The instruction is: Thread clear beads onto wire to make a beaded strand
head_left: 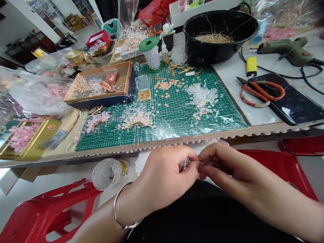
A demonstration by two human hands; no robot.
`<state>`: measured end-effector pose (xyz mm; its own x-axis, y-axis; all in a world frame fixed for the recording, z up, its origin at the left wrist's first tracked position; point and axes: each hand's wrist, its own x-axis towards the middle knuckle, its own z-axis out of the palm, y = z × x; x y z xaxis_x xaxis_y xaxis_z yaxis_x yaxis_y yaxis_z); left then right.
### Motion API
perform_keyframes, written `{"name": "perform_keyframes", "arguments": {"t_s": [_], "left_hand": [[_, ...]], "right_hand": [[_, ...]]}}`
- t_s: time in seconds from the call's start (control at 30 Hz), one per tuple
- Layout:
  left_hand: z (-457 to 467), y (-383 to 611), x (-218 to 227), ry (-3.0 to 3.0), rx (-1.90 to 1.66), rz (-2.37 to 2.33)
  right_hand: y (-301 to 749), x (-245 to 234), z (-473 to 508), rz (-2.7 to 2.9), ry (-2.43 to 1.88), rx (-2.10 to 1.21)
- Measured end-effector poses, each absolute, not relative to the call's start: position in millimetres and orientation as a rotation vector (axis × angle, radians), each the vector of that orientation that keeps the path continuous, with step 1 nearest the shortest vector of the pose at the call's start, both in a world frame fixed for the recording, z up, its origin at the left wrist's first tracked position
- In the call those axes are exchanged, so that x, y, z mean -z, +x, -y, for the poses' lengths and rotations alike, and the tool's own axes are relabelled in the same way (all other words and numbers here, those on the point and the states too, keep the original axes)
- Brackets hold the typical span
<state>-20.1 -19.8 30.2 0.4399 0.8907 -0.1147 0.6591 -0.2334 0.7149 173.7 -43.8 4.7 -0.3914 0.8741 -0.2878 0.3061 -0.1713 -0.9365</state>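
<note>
My left hand (169, 172) and my right hand (222, 165) meet in front of the table edge, above my lap. Both are closed in a pinch, their fingertips touching. Whatever lies between them is too small and too covered to name. Beyond them, on the green cutting mat (172, 123), lies a beaded hair comb (138, 120) with pink and clear beads and gold prongs. A pile of clear beads (202, 94) sits to the right, with thin wires beside it. A pink flower hairpiece (97, 121) rests at the mat's left.
Orange-handled pliers (263, 92) lie on a dark phone (298, 101) at right, near a glue gun (286, 49). A black basin (220, 37), a bead spool (152, 55) and a box of hairpieces (101, 84) stand behind. Red stools (50, 216) and a plastic tub (108, 173) are below.
</note>
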Motion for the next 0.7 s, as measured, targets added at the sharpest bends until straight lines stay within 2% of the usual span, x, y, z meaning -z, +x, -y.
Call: {"name": "perform_keyframes", "arguments": {"t_s": [0.17,0.27,0.57,0.7], "left_hand": [[20,-20,-31,1.867,-0.401,-1.287],[18,-23,-32,1.707,-0.373,-1.230],[10,-29,-31,1.441,-0.243,-1.152],[8,-28,-28,1.455,-0.236,-1.147]], "right_hand": [[170,6,50,2.073,-1.306,-0.950],[174,12,51,2.201,-1.163,-0.727],[180,18,44,2.439,-0.948,-0.378],[175,14,44,2.320,-1.092,-0.560]]}}
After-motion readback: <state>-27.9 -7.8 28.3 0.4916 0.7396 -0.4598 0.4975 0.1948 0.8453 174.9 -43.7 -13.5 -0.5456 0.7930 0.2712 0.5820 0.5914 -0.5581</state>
